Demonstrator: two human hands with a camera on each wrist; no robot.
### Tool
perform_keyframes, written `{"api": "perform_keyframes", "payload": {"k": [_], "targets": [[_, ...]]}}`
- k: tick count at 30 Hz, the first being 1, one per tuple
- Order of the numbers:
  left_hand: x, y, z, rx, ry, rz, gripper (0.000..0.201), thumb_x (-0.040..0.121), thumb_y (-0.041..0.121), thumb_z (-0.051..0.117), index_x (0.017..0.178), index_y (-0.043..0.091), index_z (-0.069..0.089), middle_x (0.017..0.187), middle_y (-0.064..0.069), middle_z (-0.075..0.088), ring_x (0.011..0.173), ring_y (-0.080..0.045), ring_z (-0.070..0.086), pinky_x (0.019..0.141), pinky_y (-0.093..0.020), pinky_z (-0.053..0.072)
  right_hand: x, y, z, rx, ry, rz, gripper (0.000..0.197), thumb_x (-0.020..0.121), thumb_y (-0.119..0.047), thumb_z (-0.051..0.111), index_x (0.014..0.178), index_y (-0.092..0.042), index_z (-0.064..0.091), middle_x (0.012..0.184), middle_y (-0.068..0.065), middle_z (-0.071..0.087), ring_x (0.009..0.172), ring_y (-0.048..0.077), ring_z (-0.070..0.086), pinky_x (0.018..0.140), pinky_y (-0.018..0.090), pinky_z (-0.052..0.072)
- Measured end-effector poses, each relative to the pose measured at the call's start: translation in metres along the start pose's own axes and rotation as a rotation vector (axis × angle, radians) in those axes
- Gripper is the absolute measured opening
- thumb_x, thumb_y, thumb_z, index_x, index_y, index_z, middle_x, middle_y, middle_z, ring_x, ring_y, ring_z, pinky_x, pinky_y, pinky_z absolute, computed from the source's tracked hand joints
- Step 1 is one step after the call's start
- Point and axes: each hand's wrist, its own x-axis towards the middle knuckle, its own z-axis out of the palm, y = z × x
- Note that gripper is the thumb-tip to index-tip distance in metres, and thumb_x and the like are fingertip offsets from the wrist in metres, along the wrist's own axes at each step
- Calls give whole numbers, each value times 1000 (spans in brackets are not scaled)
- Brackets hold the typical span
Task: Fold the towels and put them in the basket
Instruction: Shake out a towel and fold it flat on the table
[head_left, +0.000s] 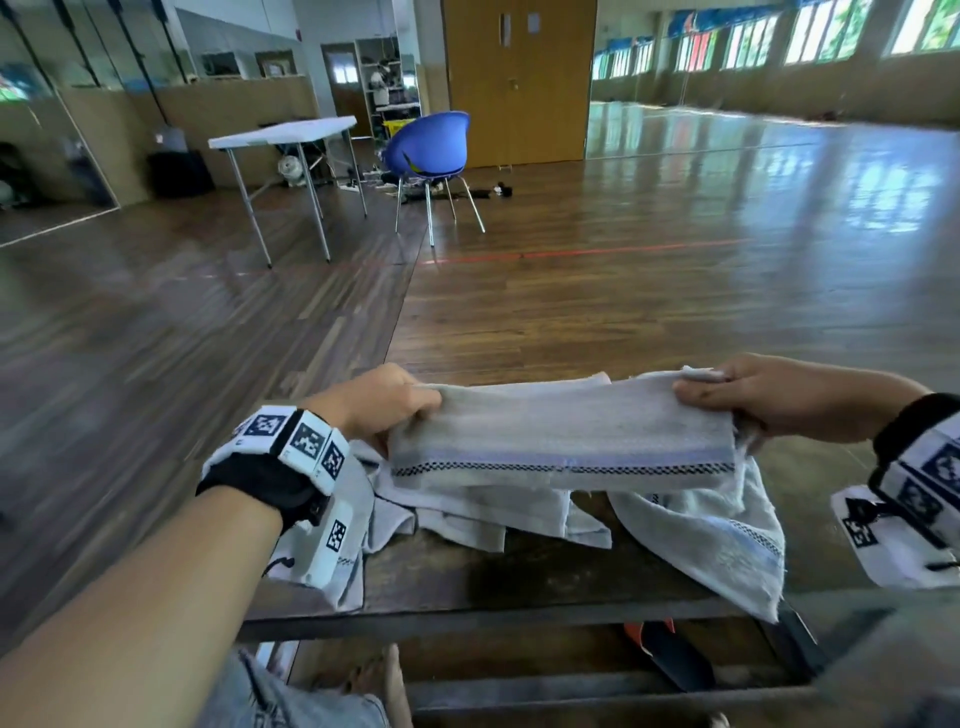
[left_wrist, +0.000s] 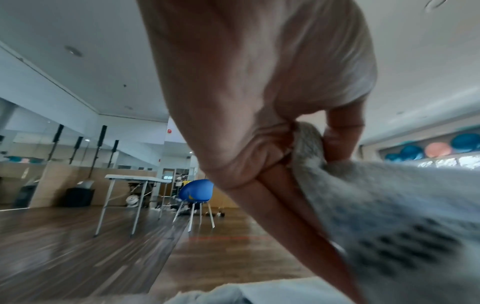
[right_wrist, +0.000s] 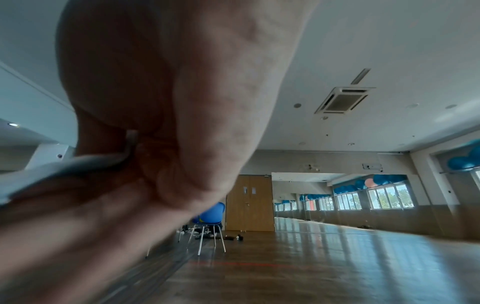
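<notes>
A folded grey towel (head_left: 563, 441) with a blue stripe and a black checked band is held level above the desk (head_left: 519, 587), its left end pinched by the left hand (head_left: 382, 402) and its right end pinched by the right hand (head_left: 769, 397). More towels (head_left: 519, 512) lie crumpled on the desk beneath it. No writing can be read on the towels, and only black-and-white marker squares are shown on the wristbands (head_left: 306, 441).

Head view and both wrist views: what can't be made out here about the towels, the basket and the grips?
- Basket: in no view.
- Loose towels on the table: their number is unclear in the head view; the held towel and left hand overlap them.
- Right hand grip: right wrist view is dark; the palm hides the fingertips.
- Left wrist view: towel pattern blurred.
</notes>
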Motion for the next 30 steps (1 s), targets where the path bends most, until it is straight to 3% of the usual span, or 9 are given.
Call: {"api": "perform_keyframes", "payload": {"k": [4,8,11,13,14,18,20,24,30], "targets": [[-34,11,3,-45,-234,-80,22,88,12,56,66,14,53,49,1,55,41,-18,55,46,-29,48,-30,-1,7,22,-63,20,41,87,-62,62,99,-25,77,85,20,76,74,38,74,59,39,60],[-43,6,14,-72,-341,-86,38,82,9,58,48,25,51,49,7,47,41,-11,46,44,-25,38,-37,6,23,18,-85,24,24,93,-54,61,102,-37,75,86,12,76,75,33,75,57,41,60],[-24,-1,19,1,-237,-23,31,92,22,63,62,20,59,59,5,60,50,-9,58,49,-26,45,-20,14,32,31,146,-42,25,91,-52,62,101,-34,77,74,3,73,66,19,71,50,33,54],[1,-6,19,47,-129,-5,29,97,31,60,79,9,62,70,0,66,60,-15,63,55,-27,48,4,24,33,-39,281,-61,24,95,-46,62,100,-27,77,75,7,69,66,16,65,54,39,53],[17,-10,20,86,-83,13,30,98,33,60,80,10,62,70,1,66,61,-15,62,56,-26,47,18,32,32,-87,355,-60,27,95,-44,63,97,-21,76,77,10,67,67,15,63,60,42,52],[93,-19,21,220,103,122,20,96,30,64,79,19,63,72,-1,65,65,-17,57,61,-28,41,85,57,22,-257,629,-73,24,92,-35,67,88,-11,68,84,2,67,74,10,62,65,26,44],[130,-21,21,220,221,128,19,94,30,67,80,17,63,65,2,59,56,-15,52,53,-25,37,120,66,14,-298,682,-82,19,91,-33,68,81,-18,63,81,0,67,80,23,61,70,37,43],[195,-26,28,277,366,119,21,93,30,68,82,12,64,66,0,57,54,-14,51,50,-26,33,185,84,-4,-436,649,44,22,90,-46,61,72,-41,49,73,-5,55,73,26,52,68,40,42],[264,-55,57,411,233,-36,21,96,23,65,87,3,66,85,-10,62,75,-22,53,57,-29,35,254,111,-3,-535,603,110,13,91,-28,67,85,-23,57,88,5,65,82,28,57,70,34,41]]}}
